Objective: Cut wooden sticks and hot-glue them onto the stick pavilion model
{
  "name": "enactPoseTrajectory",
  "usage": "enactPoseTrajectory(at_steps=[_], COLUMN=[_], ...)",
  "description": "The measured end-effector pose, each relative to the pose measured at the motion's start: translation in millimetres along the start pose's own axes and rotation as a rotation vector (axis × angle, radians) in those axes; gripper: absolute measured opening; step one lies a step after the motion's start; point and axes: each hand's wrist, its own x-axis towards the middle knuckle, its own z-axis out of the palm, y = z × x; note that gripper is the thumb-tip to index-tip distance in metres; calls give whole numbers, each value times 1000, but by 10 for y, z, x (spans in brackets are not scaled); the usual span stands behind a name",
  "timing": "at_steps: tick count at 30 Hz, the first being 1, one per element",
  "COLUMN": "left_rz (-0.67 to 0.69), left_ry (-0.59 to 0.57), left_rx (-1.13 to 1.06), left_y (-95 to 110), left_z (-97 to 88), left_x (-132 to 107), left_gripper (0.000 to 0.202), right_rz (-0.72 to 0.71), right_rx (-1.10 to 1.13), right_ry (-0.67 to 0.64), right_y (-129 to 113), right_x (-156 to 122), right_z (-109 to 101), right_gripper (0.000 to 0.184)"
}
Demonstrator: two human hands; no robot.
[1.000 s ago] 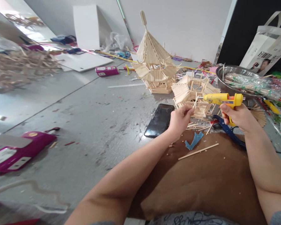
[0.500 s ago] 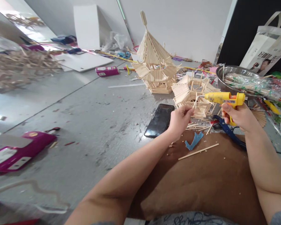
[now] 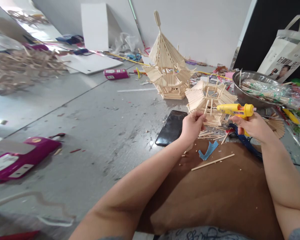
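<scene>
Pinched in the fingers of my left hand (image 3: 194, 125) is a short wooden stick (image 3: 206, 107), held nearly upright. My right hand (image 3: 252, 126) grips a yellow hot glue gun (image 3: 233, 109) by its handle, the nozzle pointing left, close to the stick. Directly behind both hands stands a low pavilion model of wooden sticks (image 3: 195, 98), partly hidden by them. A taller stick pavilion (image 3: 166, 55) with a pointed roof rises behind it to the left. Below my right hand lies a dark blue curved-handled tool (image 3: 248, 144), partly covered.
Left of my hands lies a black phone (image 3: 171, 128). A brown cloth (image 3: 215, 193) over my lap carries a loose stick (image 3: 212, 162) and a blue scrap (image 3: 208, 150). A steel bowl (image 3: 237, 87) of wrapped sticks stands right; a purple power strip (image 3: 27, 156) lies left.
The glue gun has moved slightly left and down with my right hand. My left hand stays nearly in place, still holding the stick. The whole view has shifted a little.
</scene>
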Motion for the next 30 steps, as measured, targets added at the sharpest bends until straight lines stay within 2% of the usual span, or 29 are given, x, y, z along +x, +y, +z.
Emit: enactPoseTrajectory(at_steps=[4,8,15,20,30], left_rz=[-50,-113,-103,-124,-155], left_ry=[-14,-36,-36,-41,-30], left_rx=[-131,-208,-249,-275,-292], left_y=[-4,14,11,41,59], left_z=[28,43,40,45,46], left_x=[0,-5,9,2,5], left_gripper=[12,9,8,8,10], right_rz=[-33,-73,-73,-130,-167], right_rx=[-79,-105,-194,-232,-314], right_ry=[-32,0,8,40,60], right_y=[-84,-114,-196,-233,-258], right_x=[10,50,55,54,81], right_z=[7,29,25,28,45], right_gripper=[48,45,40,35,39])
